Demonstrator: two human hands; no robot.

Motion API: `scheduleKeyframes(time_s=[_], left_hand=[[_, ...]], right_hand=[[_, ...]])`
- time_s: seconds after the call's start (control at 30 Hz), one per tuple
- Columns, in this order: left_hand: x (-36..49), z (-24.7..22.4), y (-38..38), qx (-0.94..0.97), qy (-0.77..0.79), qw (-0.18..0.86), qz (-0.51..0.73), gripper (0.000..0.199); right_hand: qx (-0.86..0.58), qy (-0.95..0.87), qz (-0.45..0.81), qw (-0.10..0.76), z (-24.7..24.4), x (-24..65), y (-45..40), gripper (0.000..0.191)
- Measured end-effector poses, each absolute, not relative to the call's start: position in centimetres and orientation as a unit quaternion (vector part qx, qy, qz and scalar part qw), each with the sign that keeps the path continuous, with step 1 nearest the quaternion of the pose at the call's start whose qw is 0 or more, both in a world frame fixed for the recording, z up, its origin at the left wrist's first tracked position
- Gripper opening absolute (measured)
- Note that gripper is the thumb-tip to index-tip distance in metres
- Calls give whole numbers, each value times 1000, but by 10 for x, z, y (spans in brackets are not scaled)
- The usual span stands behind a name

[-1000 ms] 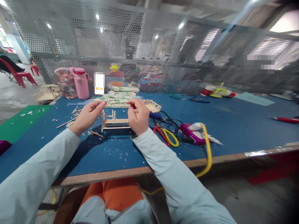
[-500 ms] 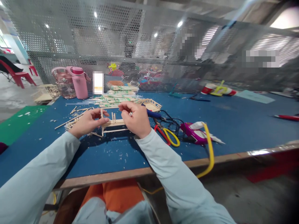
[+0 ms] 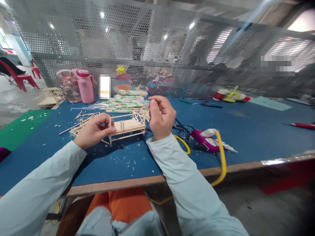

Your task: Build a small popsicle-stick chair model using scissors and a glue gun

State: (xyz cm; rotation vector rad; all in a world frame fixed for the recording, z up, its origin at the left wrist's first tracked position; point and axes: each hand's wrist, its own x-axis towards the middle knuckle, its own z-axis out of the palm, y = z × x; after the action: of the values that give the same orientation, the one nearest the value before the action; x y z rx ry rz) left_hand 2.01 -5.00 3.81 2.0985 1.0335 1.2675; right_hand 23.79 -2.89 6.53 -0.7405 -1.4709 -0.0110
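Miniature wooden-stick frame is held upright at the blue counter, between the two hands; whether all its feet are rested on the surface cannot be told. Its left corner post is pinched between the thumb and fingers of the left hand. Just to the right of those fingertips, two short upright sticks are set side by side against the slatted deck, and above them a long thin stick is stretched towards the frame's far side. The right hand is raised just beside the frame's right end, its fingers curled and its thumb brought close to the index finger; whether anything thin is gripped there cannot be told. Loose stick offcuts are scattered behind and to the left of the left hand, while sticks in green-printed wrappers are piled beyond both hands. Farther past the left hand, a pink bottle and a clear pink-lidded bottle are placed together, with a lit screen to their right. To the right of the right hand, a purple-and-white handheld tool is laid near black cords, and a yellow handle loop is partly covered by the right sleeve.
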Motion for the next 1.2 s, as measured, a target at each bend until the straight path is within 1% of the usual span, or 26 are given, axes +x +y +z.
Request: scheduleKeyframes(time_s=[0.07, 0.17, 0.23, 0.3, 0.33, 0.37, 0.4, 0.47, 0.5, 0.53, 0.57, 0.6, 0.77, 0.93, 1.0, 1.1, 1.17, 1.2], left_hand=[[23, 39, -51, 761, 377, 221, 479, 18], [22, 47, -48, 709, 387, 202, 554, 18], [16, 55, -46, 648, 390, 210, 620, 21], [9, 62, -42, 591, 399, 226, 664, 24], [6, 63, -40, 570, 404, 233, 676, 25], [3, 64, -38, 556, 408, 241, 683, 26], [1, 63, -36, 547, 412, 248, 685, 27], [-1, 58, -32, 545, 413, 250, 686, 27], [0, 55, -30, 551, 413, 244, 684, 26], [1, 52, -29, 558, 414, 235, 680, 25], [2, 49, -27, 566, 416, 226, 674, 23], [3, 46, -26, 575, 420, 221, 667, 22], [5, 36, -23, 627, 430, 200, 618, 17], [5, 28, -18, 696, 427, 133, 562, 17], [4, 23, -14, 745, 426, 118, 499, 21], [-2, 18, -11, 809, 425, 130, 385, 30], [-9, 20, -14, 826, 429, 114, 347, 42], [-11, 23, -19, 826, 434, 85, 350, 48]], right_hand=[[-332, -641, 8, 692, 65, 241, -26, 24], [-335, -610, 9, 718, 63, 245, -20, 25], [-343, -586, 7, 734, 60, 246, -15, 23], [-366, -589, 14, 720, 55, 243, -10, 20], [-385, -613, 25, 690, 51, 241, -7, 19], [-408, -651, 38, 639, 47, 236, -4, 18], [-432, -699, 51, 568, 41, 231, -2, 18], [-471, -789, 61, 389, 30, 215, 2, 18], [-483, -819, 54, 304, 24, 205, 4, 20], [-489, -838, 39, 237, 19, 196, 5, 23], [-492, -849, 28, 191, 15, 187, 8, 25], [-492, -855, 19, 165, 12, 179, 10, 27], [-481, -867, 2, 129, 11, 166, 10, 18], [-460, -882, -25, 95, 21, 193, -38, 15], [-455, -885, -18, 92, 23, 208, -63, 17], [-459, -882, 36, 97, 24, 230, -89, 15], [-469, -874, 55, 114, 22, 241, -96, 15], [-473, -869, 58, 130, 20, 246, -98, 15]])
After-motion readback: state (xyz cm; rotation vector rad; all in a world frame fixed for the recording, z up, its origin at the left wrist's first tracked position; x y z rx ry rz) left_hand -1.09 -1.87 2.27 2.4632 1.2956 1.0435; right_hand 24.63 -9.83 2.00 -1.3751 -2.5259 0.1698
